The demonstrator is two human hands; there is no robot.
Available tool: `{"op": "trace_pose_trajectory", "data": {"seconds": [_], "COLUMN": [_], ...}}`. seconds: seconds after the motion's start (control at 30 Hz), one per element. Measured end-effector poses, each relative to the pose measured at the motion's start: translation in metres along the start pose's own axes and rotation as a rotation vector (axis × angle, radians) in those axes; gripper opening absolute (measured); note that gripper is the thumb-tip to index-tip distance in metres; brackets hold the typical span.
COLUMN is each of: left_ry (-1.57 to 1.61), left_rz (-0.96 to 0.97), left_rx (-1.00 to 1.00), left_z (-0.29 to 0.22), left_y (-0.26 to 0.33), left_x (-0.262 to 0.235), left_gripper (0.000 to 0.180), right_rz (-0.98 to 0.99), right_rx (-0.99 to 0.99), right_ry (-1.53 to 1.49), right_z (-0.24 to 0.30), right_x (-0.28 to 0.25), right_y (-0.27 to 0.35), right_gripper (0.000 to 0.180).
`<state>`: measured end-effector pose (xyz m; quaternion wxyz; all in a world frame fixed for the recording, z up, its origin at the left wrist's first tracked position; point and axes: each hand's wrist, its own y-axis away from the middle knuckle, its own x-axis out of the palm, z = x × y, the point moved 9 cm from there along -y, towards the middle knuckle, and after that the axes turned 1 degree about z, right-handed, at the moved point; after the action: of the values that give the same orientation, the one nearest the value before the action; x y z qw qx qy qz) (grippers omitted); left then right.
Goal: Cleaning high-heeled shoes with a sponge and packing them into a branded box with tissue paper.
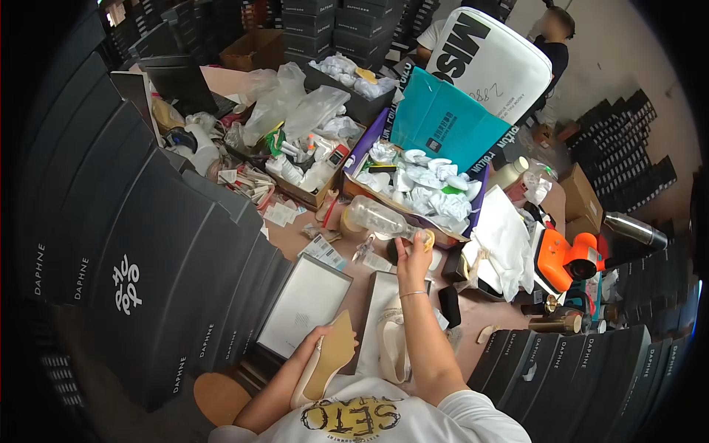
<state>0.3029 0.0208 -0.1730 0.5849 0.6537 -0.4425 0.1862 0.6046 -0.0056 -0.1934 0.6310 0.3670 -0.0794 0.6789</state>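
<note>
My left hand [317, 341] grips a pale shoe [325, 358], its tan sole turned toward me, close to my body. In my right hand [415, 262], stretched out over the table, is a clear plastic bottle [375, 217], held near its narrow neck and tilted on its side. Something yellow shows at the neck end, partly covered by my fingers. Below my right forearm a second, whitish shoe [394, 343] lies in an open shoe box [371, 314]. A grey box lid or tray [305, 301] lies left of it, beside my left hand.
Dark shoe boxes [140, 258] are stacked high on the left, and more boxes [561, 369] stand at the right. A purple-edged box [473, 210] of crumpled white paper lies ahead. An orange device [565, 258] stands at the right. Another person [554, 52] is in the background.
</note>
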Motion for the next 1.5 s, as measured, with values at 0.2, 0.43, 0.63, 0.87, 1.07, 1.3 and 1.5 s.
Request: {"op": "trace_pose_trajectory", "data": {"seconds": [0.2, 0.43, 0.63, 0.87, 1.07, 1.3, 1.5], "left_ry": [0.085, 0.086, 0.111, 0.193, 0.039, -0.19, -0.22], "left_rz": [-0.062, -0.095, -0.061, -0.089, -0.074, 0.038, 0.109], "left_rx": [0.02, 0.012, 0.078, 0.021, 0.046, 0.088, 0.092], "left_z": [-0.002, -0.013, -0.021, -0.023, -0.015, -0.005, -0.003], "left_y": [-0.006, -0.006, -0.012, -0.007, -0.018, -0.025, -0.028], "left_x": [-0.016, -0.017, -0.009, 0.001, 0.029, 0.045, 0.041], "left_gripper": [0.062, 0.06, 0.053, 0.051, 0.045, 0.044, 0.05], "right_rz": [0.618, 0.779, 0.855, 1.373, 1.0, 0.934, 0.773], "right_rx": [-0.971, -0.871, -0.551, -0.515, -0.436, -0.504, -0.361], "right_ry": [1.14, 1.427, 1.417, 1.294, 1.328, 1.351, 1.313], "right_z": [0.034, -0.023, 0.007, -0.001, 0.018, 0.03, 0.026], "right_x": [0.14, 0.162, 0.154, 0.062, 0.047, 0.023, 0.019], "right_y": [0.034, 0.035, 0.084, 0.247, 0.221, 0.221, 0.19], "right_gripper": [0.051, 0.06, 0.036, 0.021, 0.012, 0.012, 0.014]}}
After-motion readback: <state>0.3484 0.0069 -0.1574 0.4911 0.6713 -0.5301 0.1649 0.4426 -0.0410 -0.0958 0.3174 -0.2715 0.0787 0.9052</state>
